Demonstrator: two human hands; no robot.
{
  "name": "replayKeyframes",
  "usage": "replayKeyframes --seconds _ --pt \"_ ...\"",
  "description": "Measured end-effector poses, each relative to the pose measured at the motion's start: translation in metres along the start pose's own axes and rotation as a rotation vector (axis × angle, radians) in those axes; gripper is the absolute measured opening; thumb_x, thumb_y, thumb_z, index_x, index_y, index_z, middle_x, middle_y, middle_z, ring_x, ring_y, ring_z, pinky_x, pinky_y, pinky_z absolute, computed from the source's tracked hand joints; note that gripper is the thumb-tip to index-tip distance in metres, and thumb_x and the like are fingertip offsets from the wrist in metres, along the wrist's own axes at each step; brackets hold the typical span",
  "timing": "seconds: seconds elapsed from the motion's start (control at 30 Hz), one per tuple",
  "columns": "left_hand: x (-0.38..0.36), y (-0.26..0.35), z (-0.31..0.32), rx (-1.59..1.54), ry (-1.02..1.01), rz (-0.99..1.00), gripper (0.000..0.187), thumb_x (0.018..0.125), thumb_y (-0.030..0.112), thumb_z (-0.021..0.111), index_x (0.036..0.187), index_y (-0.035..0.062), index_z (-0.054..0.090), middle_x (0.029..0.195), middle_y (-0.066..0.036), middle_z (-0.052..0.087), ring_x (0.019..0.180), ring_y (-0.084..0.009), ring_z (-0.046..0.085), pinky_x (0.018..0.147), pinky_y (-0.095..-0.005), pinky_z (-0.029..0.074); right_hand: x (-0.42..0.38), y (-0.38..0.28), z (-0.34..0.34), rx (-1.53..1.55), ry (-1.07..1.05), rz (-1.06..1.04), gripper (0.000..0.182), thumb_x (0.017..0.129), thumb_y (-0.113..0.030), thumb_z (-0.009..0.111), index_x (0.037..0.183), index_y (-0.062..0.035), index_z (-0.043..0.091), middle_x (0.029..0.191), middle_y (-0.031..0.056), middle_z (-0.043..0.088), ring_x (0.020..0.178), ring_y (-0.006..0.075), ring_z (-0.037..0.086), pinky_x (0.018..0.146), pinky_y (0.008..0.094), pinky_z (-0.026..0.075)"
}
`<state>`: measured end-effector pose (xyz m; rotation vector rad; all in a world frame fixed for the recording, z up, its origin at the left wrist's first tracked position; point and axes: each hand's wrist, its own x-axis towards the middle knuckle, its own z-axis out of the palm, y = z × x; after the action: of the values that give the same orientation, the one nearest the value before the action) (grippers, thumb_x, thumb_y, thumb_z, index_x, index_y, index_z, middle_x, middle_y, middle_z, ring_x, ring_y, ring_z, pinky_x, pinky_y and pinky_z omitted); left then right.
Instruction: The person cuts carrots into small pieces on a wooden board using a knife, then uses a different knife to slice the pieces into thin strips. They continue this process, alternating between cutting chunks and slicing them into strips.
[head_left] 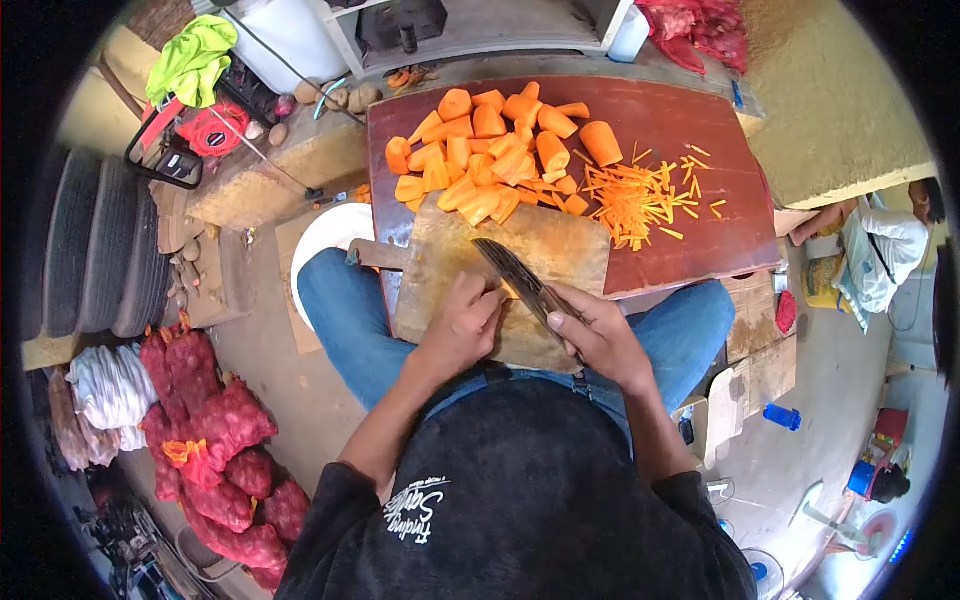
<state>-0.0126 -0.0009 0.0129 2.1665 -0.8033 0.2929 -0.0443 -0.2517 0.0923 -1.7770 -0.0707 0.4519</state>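
My right hand (600, 340) is closed round the handle of a dark-bladed knife (500, 262), which points up and to the left over a wooden cutting board (565, 245). On the board, my left hand (462, 328) has its fingers curled and pressed down beside the blade. A small bit of orange carrot (510, 290) shows between its fingertips and the knife; most of it is hidden. Beyond the board lies a heap of peeled carrot chunks (488, 122). To its right is a pile of thin carrot sticks (635, 200).
The red table (725, 245) carries the carrots and the board's far part; the board's near edge is at my lap. A white basin (335, 235) stands by my left knee. Red net sacks (215, 440) lie at left. Another person (890, 245) is at far right.
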Motion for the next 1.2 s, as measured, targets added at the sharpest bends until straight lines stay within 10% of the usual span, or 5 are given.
replayKeyframes --seconds 0.3,0.4,0.53,1.2 --pt "0.009 0.005 0.004 0.125 -0.077 0.022 0.025 0.082 0.006 0.079 0.106 0.0002 0.075 0.103 -0.014 0.063 0.098 -0.0352 0.059 0.086 -0.0476 0.049 -0.026 -0.004 0.007 -0.207 0.117 -0.032 0.044 0.107 -0.008 0.068 0.150 0.0002 0.060 0.112 0.0276 0.073 0.103 0.0259 0.076 0.094 0.0394 0.057" --pt "0.007 0.005 0.007 0.143 -0.059 0.035 0.023 0.083 0.007 0.079 0.104 0.0016 0.074 0.103 -0.012 0.064 0.099 -0.0338 0.059 0.087 -0.0472 0.049 -0.018 -0.006 0.014 -0.248 0.029 -0.110 0.040 0.109 -0.006 0.064 0.147 0.0057 0.059 0.111 0.0195 0.073 0.099 0.0211 0.069 0.091 0.0366 0.055" --pt "0.002 0.004 0.010 0.195 0.002 0.055 0.021 0.083 0.009 0.080 0.102 0.0020 0.073 0.100 -0.012 0.062 0.097 -0.0330 0.058 0.084 -0.0467 0.047 -0.008 -0.003 0.013 -0.266 0.034 -0.196 0.042 0.107 -0.010 0.068 0.146 -0.0008 0.059 0.120 0.0310 0.072 0.118 0.0536 0.067 0.096 0.0515 0.057" --pt "0.014 0.008 0.007 0.190 -0.041 0.071 0.019 0.081 0.007 0.080 0.097 0.0023 0.074 0.101 -0.011 0.066 0.094 -0.0321 0.060 0.080 -0.0468 0.047 -0.016 -0.011 0.017 -0.535 -0.012 -0.142 0.044 0.106 -0.015 0.064 0.146 -0.0006 0.052 0.113 0.0319 0.071 0.107 0.0524 0.070 0.087 0.0565 0.057"
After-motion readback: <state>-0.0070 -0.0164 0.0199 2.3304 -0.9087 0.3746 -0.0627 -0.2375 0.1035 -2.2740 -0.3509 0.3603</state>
